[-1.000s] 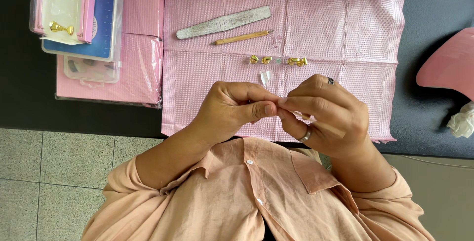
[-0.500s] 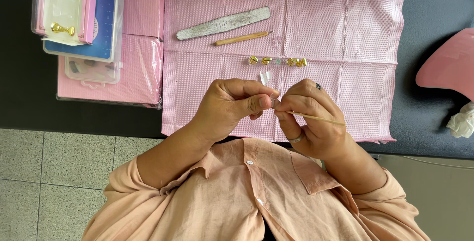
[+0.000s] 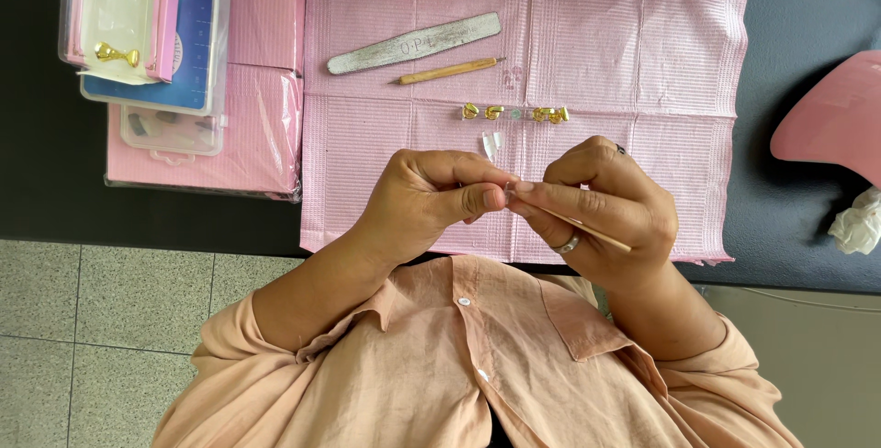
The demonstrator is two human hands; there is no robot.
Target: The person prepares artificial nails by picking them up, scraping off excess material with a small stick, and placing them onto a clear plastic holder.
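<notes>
My left hand (image 3: 429, 198) pinches a small clear nail tip (image 3: 507, 189) between thumb and forefinger over the pink mat (image 3: 633, 62). My right hand (image 3: 601, 214) grips a thin wooden stick (image 3: 587, 227) whose front end meets the nail tip. Both hands touch at the fingertips, close to my chest. Just beyond them lie two loose clear nail tips (image 3: 493, 144) and a row of small gold nail stands (image 3: 514, 113).
A grey nail file (image 3: 415, 42) and a second wooden stick (image 3: 450, 70) lie further back on the mat. Clear plastic boxes (image 3: 147, 35) on pink packs stand at the left. At the right edge sit a pink lamp (image 3: 830, 122) and a crumpled tissue (image 3: 858, 223).
My right hand turned slightly and the stick's free end dropped lower and to the right. The left hand stayed in place with the nail tip.
</notes>
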